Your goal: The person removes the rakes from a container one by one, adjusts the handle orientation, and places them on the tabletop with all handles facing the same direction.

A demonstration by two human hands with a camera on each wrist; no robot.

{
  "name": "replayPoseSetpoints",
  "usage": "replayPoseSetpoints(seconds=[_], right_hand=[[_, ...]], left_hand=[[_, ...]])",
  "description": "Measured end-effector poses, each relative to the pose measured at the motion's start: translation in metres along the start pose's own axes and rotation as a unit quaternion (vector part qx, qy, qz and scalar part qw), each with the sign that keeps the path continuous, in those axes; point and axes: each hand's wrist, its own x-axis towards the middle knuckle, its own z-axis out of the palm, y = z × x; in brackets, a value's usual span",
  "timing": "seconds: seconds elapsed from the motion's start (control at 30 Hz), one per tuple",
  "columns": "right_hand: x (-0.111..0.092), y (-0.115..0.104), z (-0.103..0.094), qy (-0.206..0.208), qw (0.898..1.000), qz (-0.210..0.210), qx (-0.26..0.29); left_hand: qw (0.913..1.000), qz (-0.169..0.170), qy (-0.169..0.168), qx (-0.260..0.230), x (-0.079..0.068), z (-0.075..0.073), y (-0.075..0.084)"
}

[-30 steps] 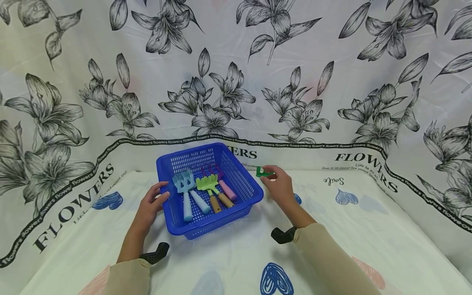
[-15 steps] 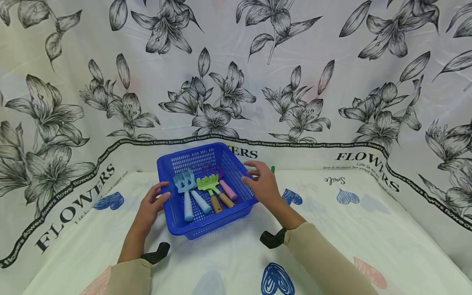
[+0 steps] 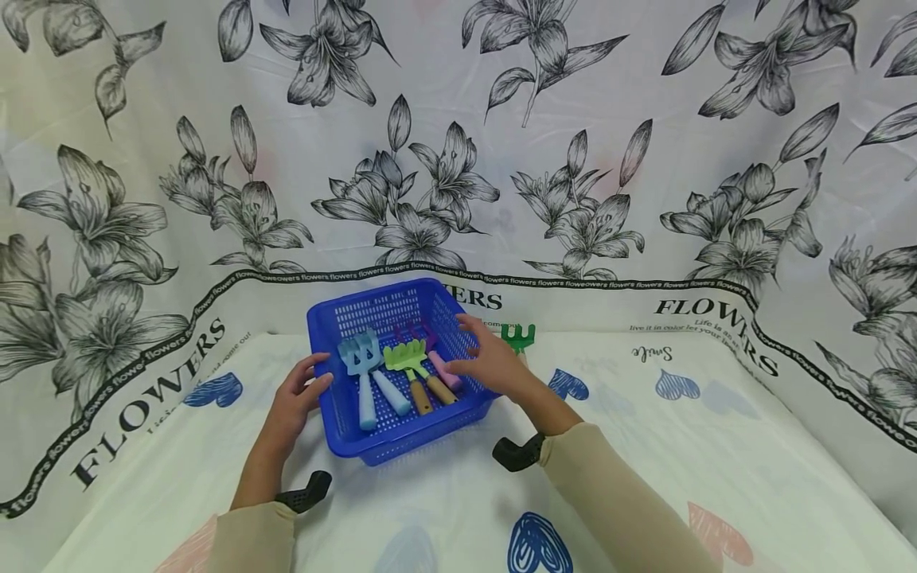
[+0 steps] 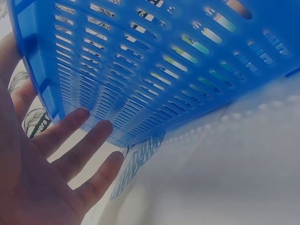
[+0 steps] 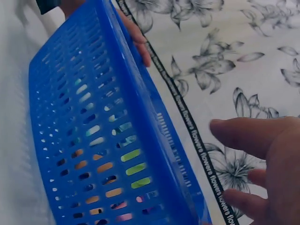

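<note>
A blue slotted plastic basket (image 3: 401, 436) holds toy garden hand rakes: light blue rakes (image 3: 366, 390), light green rakes with wooden handles (image 3: 419, 394) and a purple rake with a pink handle (image 3: 437, 362). At its left rim, my left hand (image 3: 292, 398) holds the edge; two digits lap over the rim while the other fingers (image 4: 89, 154) spread along the outer wall. My right hand (image 3: 497, 362) hovers over the right rim, fingers loosely spread and holding nothing. Behind it a dark green rake (image 3: 517, 336) lies on the cloth, its handle mostly hidden by that hand.
A white cloth with heart prints (image 3: 539, 544) covers the table. Behind the basket rises a white curtain with black flower prints (image 3: 573, 215). Black wrist mounts (image 3: 517, 452) sit on both forearms.
My right hand has let go of the dark green rake, which stays right of the basket, and has moved left over the rim. The left hand and basket have barely moved.
</note>
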Motion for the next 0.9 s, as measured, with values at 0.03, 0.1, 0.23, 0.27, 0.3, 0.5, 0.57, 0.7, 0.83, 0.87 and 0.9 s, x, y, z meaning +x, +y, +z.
replayPoseSetpoints(seconds=[0.03, 0.1, 0.23, 0.27, 0.3, 0.5, 0.57, 0.7, 0.83, 0.87, 0.9], right_hand=[[0.002, -0.001, 0.000, -0.016, 1.000, 0.008, 0.000], [0.005, -0.002, 0.001, -0.043, 0.999, 0.020, -0.008], [0.012, -0.005, 0.002, -0.093, 0.995, 0.037, -0.023], [0.014, -0.006, 0.002, -0.106, 0.993, 0.042, -0.029], [0.015, -0.006, 0.002, -0.122, 0.991, 0.045, -0.032], [0.023, -0.008, 0.004, -0.219, 0.973, 0.074, -0.026], [0.025, -0.007, 0.005, -0.241, 0.966, 0.085, -0.021], [0.028, -0.006, 0.011, -0.272, 0.958, 0.090, -0.028], [0.029, -0.003, 0.018, -0.288, 0.951, 0.088, -0.065], [0.029, -0.003, 0.019, -0.289, 0.950, 0.092, -0.074], [0.029, -0.002, 0.019, -0.290, 0.949, 0.095, -0.080]], left_hand=[[1.0000, 0.000, 0.000, -0.001, 0.000, 0.000, 0.000], [1.0000, -0.001, 0.001, -0.001, 0.000, -0.001, 0.000], [1.0000, 0.003, 0.004, -0.001, -0.001, -0.003, 0.001], [1.0000, 0.004, 0.005, 0.000, -0.002, -0.003, 0.001], [1.0000, 0.005, 0.006, 0.000, -0.002, -0.004, 0.000], [1.0000, 0.007, 0.007, 0.000, -0.002, -0.005, -0.001], [0.9999, 0.007, 0.007, 0.000, -0.001, -0.004, -0.002], [0.9999, 0.009, 0.010, 0.002, -0.001, -0.003, -0.002], [1.0000, 0.005, 0.007, 0.004, -0.001, 0.000, -0.003], [1.0000, 0.004, 0.006, 0.005, -0.001, 0.000, -0.003], [1.0000, 0.004, 0.006, 0.004, 0.000, 0.001, -0.002]])
